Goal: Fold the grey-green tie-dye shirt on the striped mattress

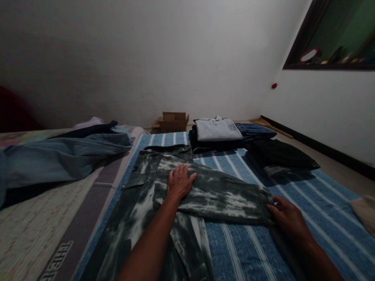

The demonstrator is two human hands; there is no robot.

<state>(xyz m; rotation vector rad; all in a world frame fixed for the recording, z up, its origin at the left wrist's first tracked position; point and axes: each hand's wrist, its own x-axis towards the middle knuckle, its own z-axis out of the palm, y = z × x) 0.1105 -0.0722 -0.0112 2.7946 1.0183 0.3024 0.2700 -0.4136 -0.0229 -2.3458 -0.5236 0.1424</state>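
A dark green and white tie-dye jacket (137, 203) lies spread on a blue striped cloth, its collar toward the far side. One sleeve (222, 195) stretches across to the right. My left hand (180, 181) rests flat on the upper part of that sleeve, fingers extended. At the sleeve's far end, my right hand (288, 216) pinches the cuff between thumb and fingers. A flapped chest pocket (134, 180) shows left of my left hand. My left forearm covers part of the jacket's body, and its lower end runs out of view.
Behind the jacket sits a grey folded shirt (218, 130) on dark clothes, beside folded jeans (254, 130). A black folded garment (284, 154) lies at right. Light blue jeans (64, 154) lie at left. An open cardboard box (174, 123) stands near the wall.
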